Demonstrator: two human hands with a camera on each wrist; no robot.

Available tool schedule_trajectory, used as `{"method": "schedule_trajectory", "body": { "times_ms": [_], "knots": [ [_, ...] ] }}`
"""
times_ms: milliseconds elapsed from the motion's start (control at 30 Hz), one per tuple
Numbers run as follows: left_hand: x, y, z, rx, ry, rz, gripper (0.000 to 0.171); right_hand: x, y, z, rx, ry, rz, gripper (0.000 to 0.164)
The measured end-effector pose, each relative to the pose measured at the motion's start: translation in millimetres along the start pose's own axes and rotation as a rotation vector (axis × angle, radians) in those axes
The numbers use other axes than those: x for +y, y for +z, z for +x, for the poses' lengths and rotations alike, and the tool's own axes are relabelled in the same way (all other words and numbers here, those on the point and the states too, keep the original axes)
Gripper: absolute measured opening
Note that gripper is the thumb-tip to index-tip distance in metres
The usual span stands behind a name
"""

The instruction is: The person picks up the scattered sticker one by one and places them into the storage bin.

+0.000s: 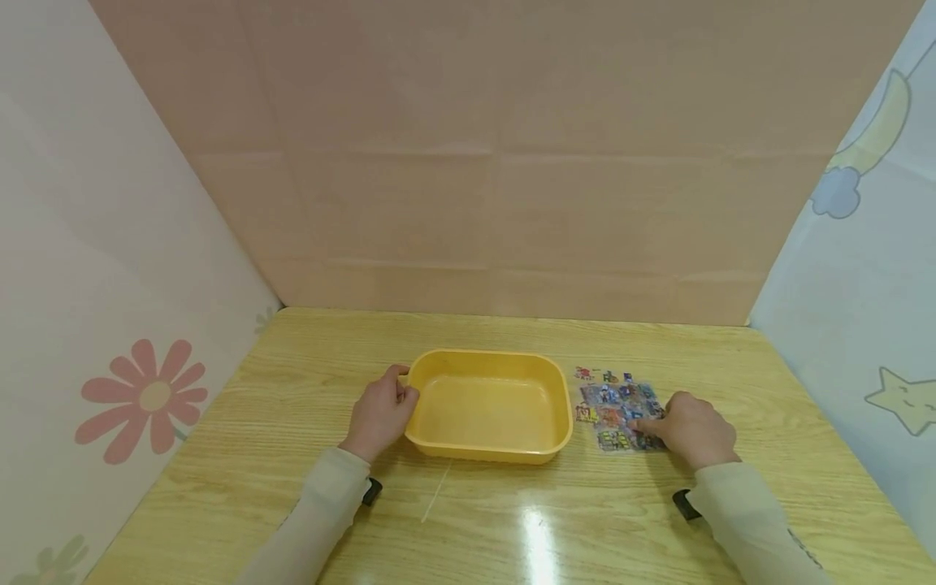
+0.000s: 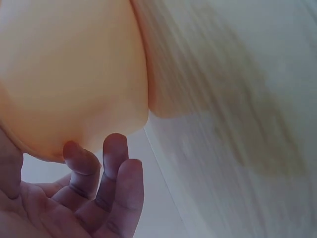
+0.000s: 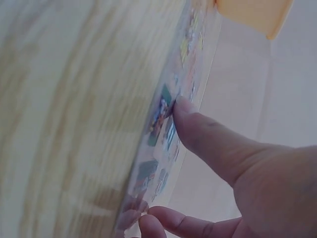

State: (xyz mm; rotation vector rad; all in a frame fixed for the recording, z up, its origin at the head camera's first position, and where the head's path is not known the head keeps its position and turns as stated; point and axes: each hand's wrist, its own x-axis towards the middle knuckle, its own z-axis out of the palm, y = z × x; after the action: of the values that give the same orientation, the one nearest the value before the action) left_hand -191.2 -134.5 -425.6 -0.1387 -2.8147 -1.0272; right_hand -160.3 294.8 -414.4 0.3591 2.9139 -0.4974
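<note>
A yellow plastic basin (image 1: 478,414) with rounded corners stands on the table, and nothing lies in it. My left hand (image 1: 380,414) grips its left rim; in the left wrist view the curled fingers (image 2: 115,153) show beside the basin's outer wall. To the right of the basin lies a clear plastic sheet with small colourful pictures (image 1: 610,417), which looks like a sticker sheet. My right hand (image 1: 698,426) holds this sheet at its right side. In the right wrist view the thumb (image 3: 198,126) lies on the printed face, with fingertips (image 3: 151,225) at the edge.
The wood-grain table (image 1: 468,536) bears both things. A thin pale strip (image 1: 436,491) shows on the table in front of the basin. A plain brownish panel (image 1: 483,203) closes off the back, and patterned white walls (image 1: 58,268) stand at both sides.
</note>
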Motion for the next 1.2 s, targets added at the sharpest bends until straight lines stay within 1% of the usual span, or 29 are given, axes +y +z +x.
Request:
{"method": "schedule_trajectory", "body": {
  "times_ms": [200, 267, 333, 433, 533, 667, 767, 900, 1033, 1200],
  "knots": [
    [-1.8, 1.9, 1.6, 0.009, 0.000, 0.017, 0.037, 4, -2, 5, -0.028, -0.013, 0.030, 0.053],
    [-1.8, 2.5, 1.7, 0.010, 0.002, 0.020, 0.037, 5, -4, 7, -0.043, -0.011, 0.033, 0.058],
    [-2.1, 3.1, 2.1, 0.008, 0.005, 0.024, 0.038, 6, -7, 8, -0.062, -0.017, 0.033, 0.069],
    [-2.0, 3.1, 2.0, 0.000, 0.004, 0.026, 0.038, 5, -9, 9, -0.088, -0.057, 0.018, 0.090],
    [-1.5, 2.8, 1.9, -0.006, 0.000, 0.023, 0.039, 2, -6, 11, -0.109, -0.113, -0.005, 0.100],
    [-2.2, 3.7, 2.2, -0.006, 0.002, 0.029, 0.039, 1, 0, 14, -0.120, -0.172, -0.051, 0.099],
    [-2.5, 4.2, 2.2, -0.010, 0.000, 0.028, 0.038, 2, 2, 16, -0.128, -0.180, -0.086, 0.097],
    [-2.2, 3.1, 2.0, -0.014, -0.005, 0.001, 0.037, 1, 1, 15, -0.132, -0.177, -0.117, 0.094],
    [-1.7, 0.6, 2.2, -0.037, -0.029, -0.057, 0.034, -1, -2, 15, -0.122, -0.188, -0.132, 0.091],
    [0.6, -1.7, 1.5, -0.110, -0.072, -0.155, 0.032, -1, -2, 14, -0.125, -0.191, -0.132, 0.088]
  ]
}}
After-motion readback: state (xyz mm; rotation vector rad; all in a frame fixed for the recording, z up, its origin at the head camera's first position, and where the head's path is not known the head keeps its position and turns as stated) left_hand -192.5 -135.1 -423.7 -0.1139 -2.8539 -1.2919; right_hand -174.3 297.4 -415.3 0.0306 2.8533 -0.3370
